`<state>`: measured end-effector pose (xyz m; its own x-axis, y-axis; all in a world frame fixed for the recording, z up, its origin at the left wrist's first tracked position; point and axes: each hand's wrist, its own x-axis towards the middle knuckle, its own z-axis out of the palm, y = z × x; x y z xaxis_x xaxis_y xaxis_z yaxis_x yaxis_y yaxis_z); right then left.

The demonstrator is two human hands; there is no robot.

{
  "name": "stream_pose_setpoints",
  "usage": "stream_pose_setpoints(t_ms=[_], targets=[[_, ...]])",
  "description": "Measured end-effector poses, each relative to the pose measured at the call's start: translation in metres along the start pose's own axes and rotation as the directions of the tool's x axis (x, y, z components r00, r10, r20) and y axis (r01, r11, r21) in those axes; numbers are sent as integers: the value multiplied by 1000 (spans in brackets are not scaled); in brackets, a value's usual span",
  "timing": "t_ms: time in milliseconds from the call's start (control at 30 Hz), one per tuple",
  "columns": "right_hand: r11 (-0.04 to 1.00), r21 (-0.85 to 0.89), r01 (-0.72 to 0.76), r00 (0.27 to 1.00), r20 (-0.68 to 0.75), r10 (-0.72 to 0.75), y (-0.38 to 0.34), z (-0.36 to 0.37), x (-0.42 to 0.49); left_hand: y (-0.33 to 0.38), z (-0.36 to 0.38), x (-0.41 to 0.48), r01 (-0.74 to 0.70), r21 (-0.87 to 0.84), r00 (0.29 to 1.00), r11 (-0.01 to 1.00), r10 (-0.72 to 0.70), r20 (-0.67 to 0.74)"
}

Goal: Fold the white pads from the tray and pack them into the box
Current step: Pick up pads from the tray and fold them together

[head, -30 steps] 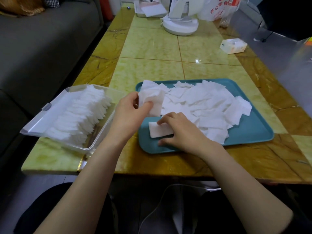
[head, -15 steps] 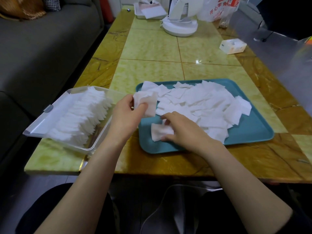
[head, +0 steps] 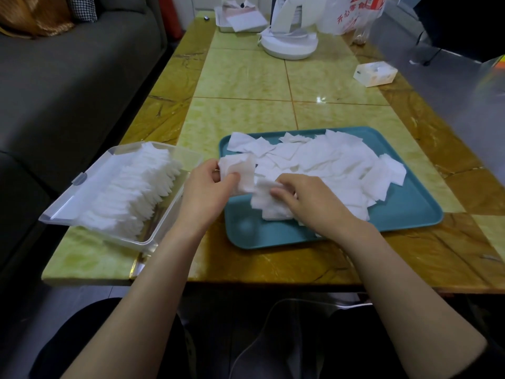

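Table (head: 246, 77): box (head: 62, 212) holds folded pads (head: 131, 192), tray (head: 273, 233) loose pads (head: 328, 165); L grip (head: 203, 192), R grip (head: 308, 203) each pinch one.

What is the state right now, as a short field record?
left hand: pinches held pads at the tray's left edge
right hand: pinches single pad in the tray's near-left part
tray: teal, loose pads piled in it
box: clear, open, packed pads in a row
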<state>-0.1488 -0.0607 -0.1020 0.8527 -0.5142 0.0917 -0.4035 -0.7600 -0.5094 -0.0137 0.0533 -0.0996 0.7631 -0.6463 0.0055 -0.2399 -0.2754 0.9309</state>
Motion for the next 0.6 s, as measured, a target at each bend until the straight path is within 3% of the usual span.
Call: stream_pose_setpoints(t_ms=[67, 133, 200, 267, 433, 600], targets=[[981, 191, -26, 990, -128, 52, -1, -6, 1, -2, 1, 1, 15, 13, 1000, 1000, -15, 3], [860, 508, -46, 977, -154, 144, -7, -10, 2, -1, 2, -1, 19, 19, 1000, 1000, -19, 16], [624, 772, -118, 980, -12, 201, -17, -8, 1, 2, 5, -4, 1, 17, 998, 1000, -2, 59], [543, 814, -207, 971, 103, 215, -23, -1, -1, 6, 9, -8, -26, 9, 994, 1000, 25, 104], [634, 713, -298, 939, 101, 328, -23, 7, -1, 7, 12, -11, -66, 8, 985, 998, 64, 159], [898, 403, -176, 967, -101, 235, -15, 14, -4, 9, 13, -16, -95, 13, 975, 995, 90, 202]])
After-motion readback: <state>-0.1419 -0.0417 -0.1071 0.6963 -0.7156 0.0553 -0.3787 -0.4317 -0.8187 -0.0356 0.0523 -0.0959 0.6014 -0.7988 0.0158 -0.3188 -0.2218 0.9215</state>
